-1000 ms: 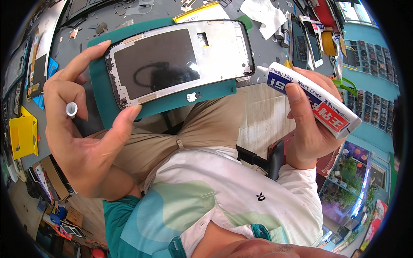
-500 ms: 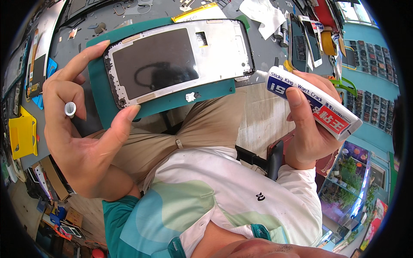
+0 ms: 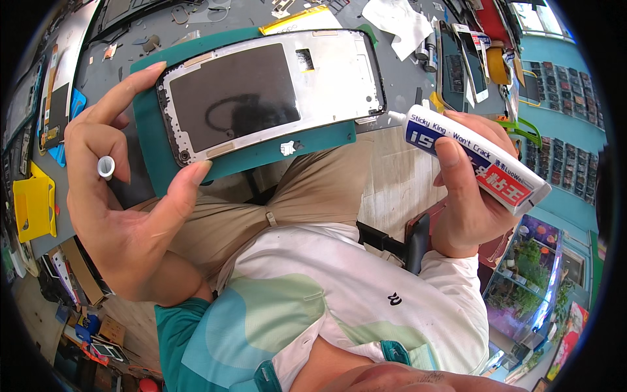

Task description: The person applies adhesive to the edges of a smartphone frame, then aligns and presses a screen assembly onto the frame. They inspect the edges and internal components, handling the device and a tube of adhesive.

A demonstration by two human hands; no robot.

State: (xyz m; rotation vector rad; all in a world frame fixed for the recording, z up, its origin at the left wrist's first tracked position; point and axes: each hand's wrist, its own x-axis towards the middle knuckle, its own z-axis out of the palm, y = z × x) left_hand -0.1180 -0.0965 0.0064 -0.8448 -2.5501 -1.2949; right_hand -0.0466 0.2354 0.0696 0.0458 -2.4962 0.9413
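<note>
Silver metal and a dark glossy panel fill a black-rimmed phone frame (image 3: 333, 85), clamped at one end between thumb and forefinger of the left hand (image 3: 104, 206) over a teal mat (image 3: 147, 121); a small white cap (image 3: 106, 168) sits in the same hand's curled fingers. The right hand (image 3: 465, 208) grips a white, blue and red soft tube (image 3: 480, 153), nozzle near the frame's far corner. Crumpled white paper (image 3: 395, 27) and small parts litter the grey workbench (image 3: 395, 81); dark packets (image 3: 567, 91) line a pale blue wall (image 3: 543, 47) at right, above a wood-look floor (image 3: 393, 171)
</note>
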